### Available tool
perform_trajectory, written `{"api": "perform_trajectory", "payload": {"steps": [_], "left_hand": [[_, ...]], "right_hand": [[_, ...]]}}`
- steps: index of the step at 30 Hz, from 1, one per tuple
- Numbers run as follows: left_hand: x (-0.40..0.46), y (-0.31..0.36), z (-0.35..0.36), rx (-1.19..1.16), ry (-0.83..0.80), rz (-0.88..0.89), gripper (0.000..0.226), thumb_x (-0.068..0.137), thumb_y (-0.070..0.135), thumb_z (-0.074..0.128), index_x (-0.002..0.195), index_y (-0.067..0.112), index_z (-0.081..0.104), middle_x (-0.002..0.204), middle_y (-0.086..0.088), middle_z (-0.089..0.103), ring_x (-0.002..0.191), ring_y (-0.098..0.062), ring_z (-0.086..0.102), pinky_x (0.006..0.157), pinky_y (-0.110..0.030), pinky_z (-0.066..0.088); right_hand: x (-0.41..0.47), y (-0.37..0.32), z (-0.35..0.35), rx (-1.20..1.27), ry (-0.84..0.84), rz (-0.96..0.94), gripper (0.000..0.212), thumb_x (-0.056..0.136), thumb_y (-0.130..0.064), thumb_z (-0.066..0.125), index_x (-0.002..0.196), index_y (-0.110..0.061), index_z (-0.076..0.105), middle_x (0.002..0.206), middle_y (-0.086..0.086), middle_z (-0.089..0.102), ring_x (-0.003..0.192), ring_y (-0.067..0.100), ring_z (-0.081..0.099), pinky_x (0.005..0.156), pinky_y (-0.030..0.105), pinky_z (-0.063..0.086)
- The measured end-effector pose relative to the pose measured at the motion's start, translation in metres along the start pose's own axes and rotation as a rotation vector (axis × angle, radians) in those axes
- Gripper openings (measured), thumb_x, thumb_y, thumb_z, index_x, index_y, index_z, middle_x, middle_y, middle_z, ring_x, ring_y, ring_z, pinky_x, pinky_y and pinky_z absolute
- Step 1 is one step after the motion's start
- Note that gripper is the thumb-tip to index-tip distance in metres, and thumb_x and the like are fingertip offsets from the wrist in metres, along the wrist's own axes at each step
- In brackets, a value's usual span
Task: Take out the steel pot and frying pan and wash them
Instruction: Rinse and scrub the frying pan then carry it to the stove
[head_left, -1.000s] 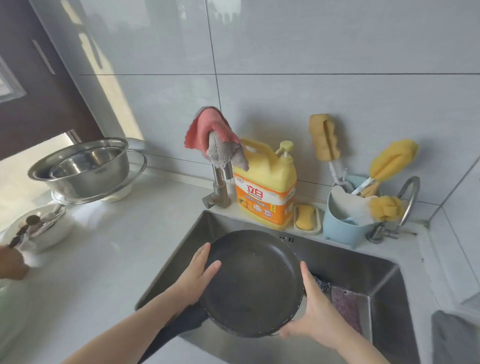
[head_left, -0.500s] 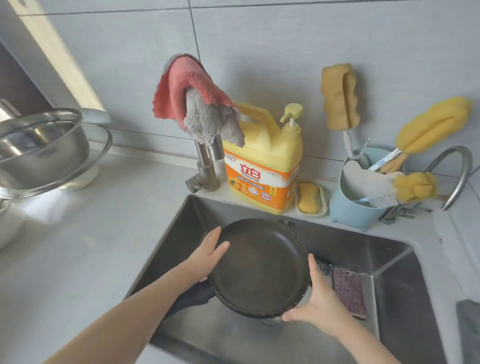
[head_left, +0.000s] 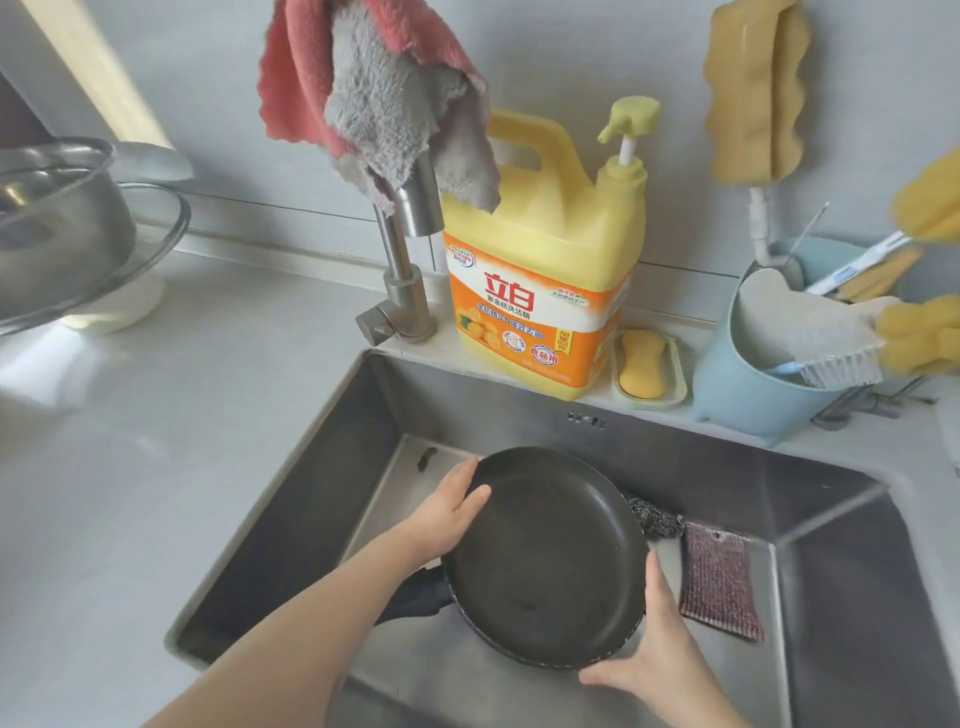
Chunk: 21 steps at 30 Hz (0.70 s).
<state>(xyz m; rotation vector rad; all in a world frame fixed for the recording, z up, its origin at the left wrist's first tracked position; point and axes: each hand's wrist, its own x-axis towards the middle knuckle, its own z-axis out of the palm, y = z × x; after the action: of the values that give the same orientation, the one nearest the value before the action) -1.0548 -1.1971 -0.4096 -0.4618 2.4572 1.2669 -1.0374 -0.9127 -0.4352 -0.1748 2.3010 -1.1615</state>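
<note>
Now holds the frying pan (head_left: 545, 556) lower inside the sink (head_left: 322, 467) than a second ago, nearer the sink floor and tilted toward the camera, with its dark handle pointing at the sink's near-left corner. Keeps the same two-handed hold: left hand (head_left: 447, 514) on the rim's left side, fingers laid along the outside and thumb over the inner edge; right hand (head_left: 654, 670) at the near-right rim, thumb up the side and fingers curled underneath. Cannot tell whether the pan's base touches the sink floor. Means, most likely, that the pan is out and placed for washing, though no water runs and no cleaning tool is in hand. Leaves the steel pot (head_left: 57, 228) well to the left of the sink, stacked with a glass lid on a white base, probably still waiting its turn.

Shows a pale countertop (head_left: 156, 415) around the sink and a grey tiled wall (head_left: 571, 52) behind it. Along the sink's back ledge, from big to small: a yellow detergent jug (head_left: 540, 270) with a pump, a steel faucet (head_left: 405, 270) draped with a pink-and-grey cloth (head_left: 374, 88), a blue utensil holder (head_left: 737, 384) with a scrubbing brush (head_left: 831, 353) and yellow sponge wands, and a small soap dish (head_left: 644, 364). On the sink floor, right of the pan: a purple scouring pad (head_left: 719, 587) and a steel wool scourer (head_left: 654, 519), both within easy reach of the right hand.
</note>
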Motion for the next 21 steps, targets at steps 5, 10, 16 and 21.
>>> {"api": "perform_trajectory", "payload": {"steps": [5,10,16,21], "left_hand": [[0.019,-0.021,0.013,-0.016,-0.005,-0.023,0.058,0.104,0.035,0.034,0.155,0.019,0.012,0.162,0.006,0.011,0.148,-0.008,0.007,0.118,-0.022,0.004],[0.029,-0.044,0.011,-0.041,0.034,-0.086,0.057,0.104,0.033,0.035,0.155,0.018,0.013,0.161,0.003,0.013,0.148,-0.011,0.009,0.117,-0.022,0.005],[0.039,-0.061,0.001,-0.023,0.066,-0.101,0.056,0.105,0.033,0.034,0.155,0.017,0.014,0.162,0.001,0.011,0.149,-0.012,0.007,0.116,-0.022,0.003],[0.041,-0.063,0.006,0.026,0.065,-0.104,0.067,0.102,0.04,0.04,0.155,0.015,0.009,0.162,-0.001,0.008,0.149,-0.014,0.005,0.119,-0.027,0.004]], "right_hand": [[0.027,0.031,0.022,-0.137,0.028,0.036,0.176,0.013,-0.066,0.091,0.155,-0.032,-0.009,0.154,-0.011,0.028,0.13,0.014,0.048,0.101,0.038,0.049],[0.037,0.014,0.04,-0.26,0.044,0.048,0.172,0.023,-0.063,0.084,0.153,-0.019,-0.02,0.163,-0.004,0.005,0.136,0.018,0.041,0.106,0.037,0.04],[0.052,0.006,0.063,-0.351,0.068,0.054,0.164,0.044,-0.063,0.085,0.148,-0.009,-0.03,0.163,-0.002,-0.016,0.147,0.015,0.025,0.115,0.038,0.027],[0.056,0.007,0.068,-0.395,0.074,0.084,0.16,0.048,-0.062,0.084,0.147,-0.009,-0.03,0.162,-0.003,-0.021,0.149,0.007,0.012,0.118,0.04,0.02]]}}
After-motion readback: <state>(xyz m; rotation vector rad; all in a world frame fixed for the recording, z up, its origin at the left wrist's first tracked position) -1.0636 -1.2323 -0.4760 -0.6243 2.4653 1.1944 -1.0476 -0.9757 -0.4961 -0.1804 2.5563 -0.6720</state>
